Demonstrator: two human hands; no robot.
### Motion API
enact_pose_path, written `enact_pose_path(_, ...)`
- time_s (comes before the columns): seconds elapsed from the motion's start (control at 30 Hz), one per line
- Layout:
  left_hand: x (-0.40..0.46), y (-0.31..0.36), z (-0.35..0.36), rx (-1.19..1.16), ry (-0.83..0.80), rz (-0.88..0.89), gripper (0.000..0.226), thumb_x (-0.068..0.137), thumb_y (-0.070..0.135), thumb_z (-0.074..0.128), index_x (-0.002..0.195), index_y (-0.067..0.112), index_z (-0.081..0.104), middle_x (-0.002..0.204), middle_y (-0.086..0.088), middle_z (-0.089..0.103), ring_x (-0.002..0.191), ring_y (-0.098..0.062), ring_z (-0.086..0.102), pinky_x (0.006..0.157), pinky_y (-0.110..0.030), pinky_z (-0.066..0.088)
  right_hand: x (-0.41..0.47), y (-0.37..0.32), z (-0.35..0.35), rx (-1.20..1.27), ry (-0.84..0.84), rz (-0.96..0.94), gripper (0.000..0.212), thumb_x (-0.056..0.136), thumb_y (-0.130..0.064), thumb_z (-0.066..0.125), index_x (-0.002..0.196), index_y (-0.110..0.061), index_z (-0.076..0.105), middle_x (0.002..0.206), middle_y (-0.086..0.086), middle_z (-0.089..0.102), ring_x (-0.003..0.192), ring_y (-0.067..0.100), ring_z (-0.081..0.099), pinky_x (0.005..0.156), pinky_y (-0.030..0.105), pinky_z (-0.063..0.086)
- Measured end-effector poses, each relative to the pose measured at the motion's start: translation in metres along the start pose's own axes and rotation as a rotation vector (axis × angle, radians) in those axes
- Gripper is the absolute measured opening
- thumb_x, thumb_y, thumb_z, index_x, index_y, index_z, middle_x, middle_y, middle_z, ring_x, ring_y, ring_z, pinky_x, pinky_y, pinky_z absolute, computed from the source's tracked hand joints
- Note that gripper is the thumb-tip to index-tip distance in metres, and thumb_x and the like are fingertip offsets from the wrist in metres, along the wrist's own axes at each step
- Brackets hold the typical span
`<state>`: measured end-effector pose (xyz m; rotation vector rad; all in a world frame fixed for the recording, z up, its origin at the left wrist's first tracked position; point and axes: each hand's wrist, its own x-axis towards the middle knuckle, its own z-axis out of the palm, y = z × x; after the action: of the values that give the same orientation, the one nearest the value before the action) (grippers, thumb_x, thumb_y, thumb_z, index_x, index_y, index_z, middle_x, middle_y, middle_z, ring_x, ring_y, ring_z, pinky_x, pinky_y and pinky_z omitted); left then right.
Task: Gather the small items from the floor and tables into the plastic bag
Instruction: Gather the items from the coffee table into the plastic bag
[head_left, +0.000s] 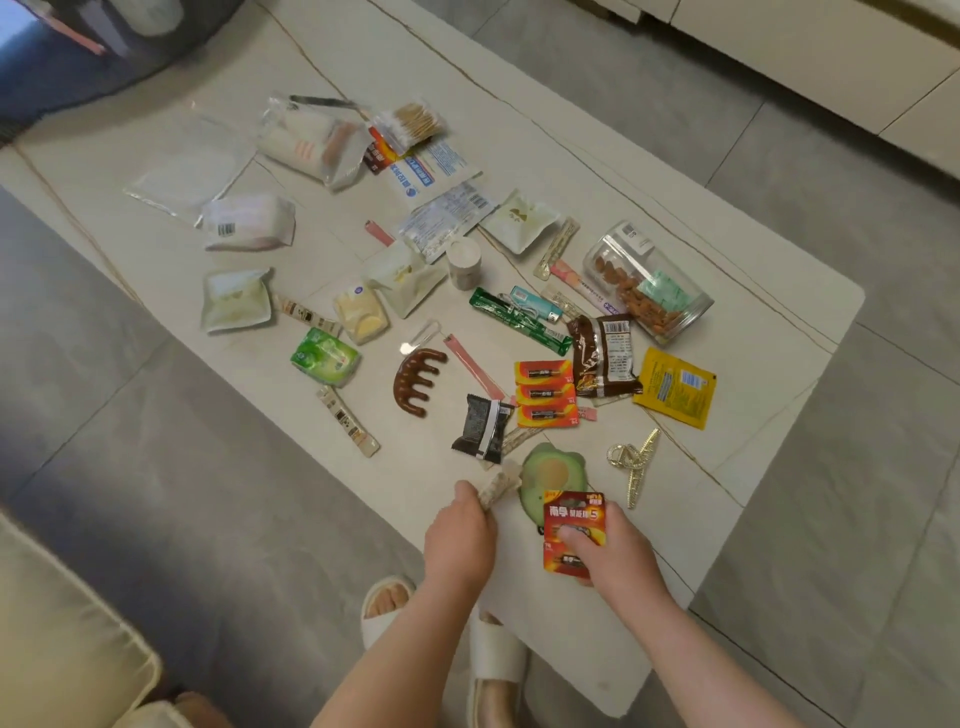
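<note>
On the glossy pale table strewn with crinkled packets, the right hand pinches a red battery card over an avocado-shaped item, while the left hand grips a slim paper sachet.

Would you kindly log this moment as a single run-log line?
left hand: holding small stick packet | right hand: holding red battery card | table: many items left | plastic bag: not identifiable

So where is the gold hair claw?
The gold hair claw lies on the table's near right part, between the avocado pad and yellow sachet.
</note>
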<state>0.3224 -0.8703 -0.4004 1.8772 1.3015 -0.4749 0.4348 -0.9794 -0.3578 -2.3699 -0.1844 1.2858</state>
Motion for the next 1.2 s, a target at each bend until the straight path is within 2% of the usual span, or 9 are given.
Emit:
enact_pose_path(0.1,-0.021,-0.008,-0.029,-0.136,-0.021,-0.062,0.005,0.097,0.020,0.032,0.098,0.015,0.032,0.075,-0.001,0.053,0.073,-0.025,0.058,0.062,-0.038,0.046,-0.015,-0.032,0.001,0.055,-0.055,0.039,0.046,0.090,-0.018,0.062,0.129,-0.011,0.038,0.116,0.007,0.053,0.110,0.029,0.057,0.081,0.042,0.059)
enact_pose_path(0.23,-0.053,-0.025,-0.074,-0.237,0.028,-0.151,0.005,0.096,0.021,0.035,0.100,0.018,0.034,0.078,0.001,0.049,0.075,-0.022,0.051,0.064,-0.030,0.039,-0.037,-0.084,0.014,-0.009,-0.154,0.013,0.045,0.089,-0.015,0.063,0.125,-0.012,0.036,0.116,0.009,0.051,0.109,0.030,0.057,0.084,0.046,0.057)
enact_pose_path(0.4,-0.093,-0.058,-0.137,-0.498,0.155,-0.243,0.028,0.099,0.035,0.031,0.114,0.018,0.048,0.101,0.002,0.055,0.093,-0.020,0.053,0.076,-0.031,0.040,-0.076,-0.150,0.047,0.000,-0.221,-0.111,0.037,0.089,-0.007,0.062,0.120,-0.013,0.042,0.115,0.011,0.056,0.088,0.023,0.062,0.064,0.035,0.061)
enact_pose_path(0.47,-0.108,-0.079,-0.159,-0.481,0.193,-0.239,0.030,0.102,0.031,0.025,0.113,0.018,0.050,0.104,0.004,0.051,0.097,-0.018,0.050,0.077,-0.029,0.033,-0.092,-0.175,0.066,-0.026,-0.249,-0.181,0.033,0.089,-0.002,0.059,0.116,-0.013,0.043,0.109,0.010,0.058,0.080,0.019,0.061,0.053,0.027,0.057)
enact_pose_path(0.57,-0.127,-0.115,-0.192,-0.473,0.262,-0.345,0.027,0.103,0.019,0.022,0.108,0.016,0.049,0.116,-0.009,0.055,0.100,-0.024,0.049,0.075,-0.028,0.028,-0.119,-0.213,0.102,-0.084,-0.314,-0.275,0.032,0.088,0.002,0.058,0.111,-0.015,0.042,0.100,0.006,0.058,0.078,0.017,0.060,0.046,0.021,0.053)
enact_pose_path(0.77,-0.164,-0.192,-0.253,-0.794,0.488,-0.519,0.032,0.101,0.028,0.026,0.096,0.011,0.053,0.098,-0.014,0.059,0.083,-0.025,0.048,0.071,-0.033,0.035,-0.175,-0.267,0.189,-0.226,-0.464,-0.430,0.033,0.086,0.001,0.058,0.113,-0.013,0.048,0.102,0.009,0.061,0.084,0.023,0.065,0.058,0.031,0.057)
enact_pose_path(0.97,-0.195,-0.282,-0.300,-1.021,0.687,-0.625,0.029,0.098,0.037,0.043,0.111,0.014,0.055,0.091,-0.008,0.065,0.088,-0.032,0.066,0.080,-0.042,0.055,-0.228,-0.307,0.282,-0.328,-0.532,-0.508,0.035,0.087,-0.006,0.062,0.117,-0.014,0.044,0.103,0.006,0.060,0.090,0.024,0.065,0.059,0.026,0.055)
enact_pose_path(1.1,-0.224,-0.348,-0.330,-1.138,0.849,-0.716,0.010,0.097,0.030,0.049,0.106,0.027,0.044,0.088,-0.004,0.064,0.062,-0.021,0.060,0.057,-0.031,0.053,-0.262,-0.327,0.350,-0.391,-0.589,-0.561,0.037,0.092,-0.009,0.056,0.126,-0.010,0.043,0.110,0.011,0.059,0.082,0.022,0.062,0.051,0.022,0.050)
enact_pose_path(1.2,-0.238,-0.402,-0.343,-1.109,0.920,-0.811,0.020,0.097,0.026,0.048,0.115,0.018,0.051,0.097,-0.005,0.063,0.082,-0.027,0.062,0.071,-0.034,0.049,-0.284,-0.334,0.406,-0.400,-0.652,-0.576,0.038,0.095,-0.010,0.047,0.132,-0.017,0.042,0.112,0.011,0.060,0.082,0.023,0.061,0.053,0.025,0.051)
